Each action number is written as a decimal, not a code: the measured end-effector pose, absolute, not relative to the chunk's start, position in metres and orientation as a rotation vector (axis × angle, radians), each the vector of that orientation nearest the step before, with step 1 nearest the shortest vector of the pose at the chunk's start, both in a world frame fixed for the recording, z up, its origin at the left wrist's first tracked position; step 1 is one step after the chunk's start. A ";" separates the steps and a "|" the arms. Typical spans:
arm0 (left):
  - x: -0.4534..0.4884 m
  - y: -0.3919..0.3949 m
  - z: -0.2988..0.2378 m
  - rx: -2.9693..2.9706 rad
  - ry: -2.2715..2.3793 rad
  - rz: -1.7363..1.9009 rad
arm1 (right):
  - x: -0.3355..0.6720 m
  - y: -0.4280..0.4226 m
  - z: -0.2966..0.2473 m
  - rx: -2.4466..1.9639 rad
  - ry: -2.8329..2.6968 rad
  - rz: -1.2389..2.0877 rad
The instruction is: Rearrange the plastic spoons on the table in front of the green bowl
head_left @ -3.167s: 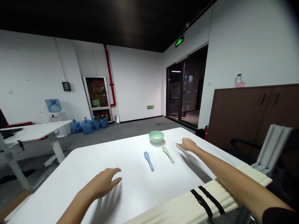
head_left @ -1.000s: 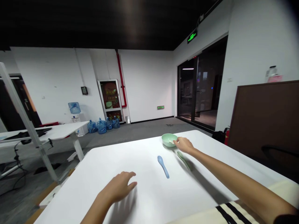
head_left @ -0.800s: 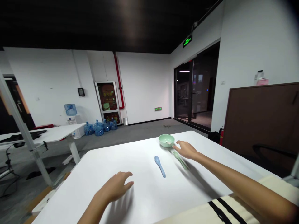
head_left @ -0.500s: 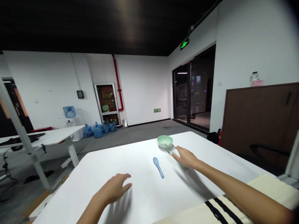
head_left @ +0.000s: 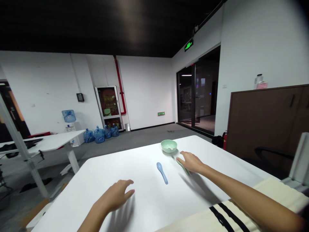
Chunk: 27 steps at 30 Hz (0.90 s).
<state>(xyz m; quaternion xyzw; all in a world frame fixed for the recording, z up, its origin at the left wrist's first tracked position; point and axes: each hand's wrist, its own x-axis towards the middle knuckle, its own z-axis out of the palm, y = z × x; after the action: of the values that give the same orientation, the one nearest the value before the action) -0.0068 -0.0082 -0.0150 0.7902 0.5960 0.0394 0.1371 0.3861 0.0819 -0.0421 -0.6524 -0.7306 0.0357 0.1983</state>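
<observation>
My left hand (head_left: 115,195) lies flat on the white table (head_left: 135,164), fingers apart, holding nothing. My right hand (head_left: 192,162) reaches out over a green spoon (head_left: 180,164), fingers stretched and resting on it; the hand hides most of the spoon. A blue spoon (head_left: 162,172) lies to the left of that hand, in the middle of the table. Beyond both stands a pale green bowl (head_left: 169,145) with a pale spoon (head_left: 171,148) lying inside it.
A cream cloth with black stripes (head_left: 224,216) covers the table's near right edge. A brown cabinet (head_left: 265,119) and a black chair (head_left: 272,158) stand to the right. A second white desk (head_left: 48,141) and blue water jugs (head_left: 96,135) are off to the left.
My right hand left the pale spoon in the bowl, then drew back onto the green spoon. My left hand has stayed flat on the table.
</observation>
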 end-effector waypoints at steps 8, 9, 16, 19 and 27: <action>-0.003 -0.011 -0.011 2.297 1.728 0.103 | 0.375 0.122 -0.016 -1.934 -2.042 0.064; -0.003 -0.011 -0.011 2.294 1.731 0.101 | 0.372 0.129 -0.014 -1.947 -2.029 0.055; -0.004 -0.010 -0.011 2.264 1.739 0.098 | 0.354 0.178 -0.012 -2.093 -2.005 0.046; -0.004 -0.010 -0.011 2.246 1.738 0.095 | 0.351 0.195 -0.019 -2.155 -1.991 0.083; -0.002 -0.009 -0.006 2.231 1.764 0.073 | 0.354 0.224 -0.040 -2.199 -1.995 0.157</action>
<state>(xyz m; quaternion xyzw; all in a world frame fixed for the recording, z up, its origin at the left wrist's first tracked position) -0.0020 -0.0088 -0.0062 0.7756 0.6132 0.0252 0.1475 0.3539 0.2240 -0.0402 -0.7369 -0.6687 0.0526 0.0840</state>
